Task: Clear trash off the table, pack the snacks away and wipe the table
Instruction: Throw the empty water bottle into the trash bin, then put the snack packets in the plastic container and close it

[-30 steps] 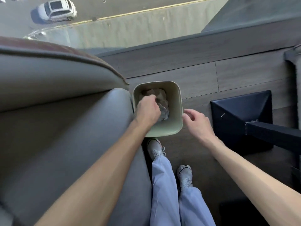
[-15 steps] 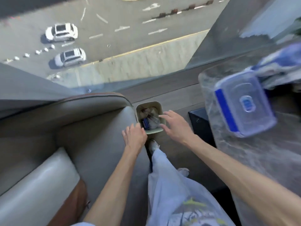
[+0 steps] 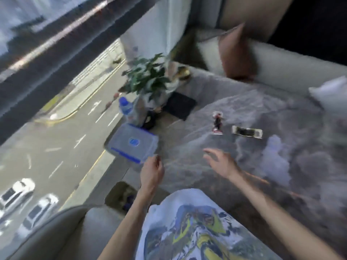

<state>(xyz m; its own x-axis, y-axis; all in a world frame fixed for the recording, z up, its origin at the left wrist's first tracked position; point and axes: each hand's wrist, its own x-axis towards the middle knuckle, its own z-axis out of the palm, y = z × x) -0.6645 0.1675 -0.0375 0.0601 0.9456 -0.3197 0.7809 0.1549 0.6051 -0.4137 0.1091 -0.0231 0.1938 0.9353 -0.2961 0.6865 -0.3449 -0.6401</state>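
The frame is blurred by motion. A grey marbled table [image 3: 244, 166] fills the right half. On its left corner sits a clear plastic container [image 3: 132, 142] with a blue-trimmed lid. Two snack packets lie further in: a red, white and black one [image 3: 217, 123] and a white and dark one [image 3: 247, 131]. My left hand [image 3: 151, 170] hovers just below the container's near corner, fingers loosely curled and holding nothing. My right hand [image 3: 219, 163] is over the table with fingers spread, empty. The beige trash bin [image 3: 120, 197] with trash inside stands on the floor below my left forearm.
A potted plant [image 3: 146, 77] and a blue-capped water bottle [image 3: 124, 106] stand behind the container. A dark flat pad [image 3: 180, 105] lies by the plant. A grey sofa with a brown cushion [image 3: 237, 51] and a white cushion [image 3: 330, 94] borders the table's far side. A window is at left.
My view has swung up from the trash bin to the table. My left hand let go of the trash in the bin, and both hands rose toward the table.
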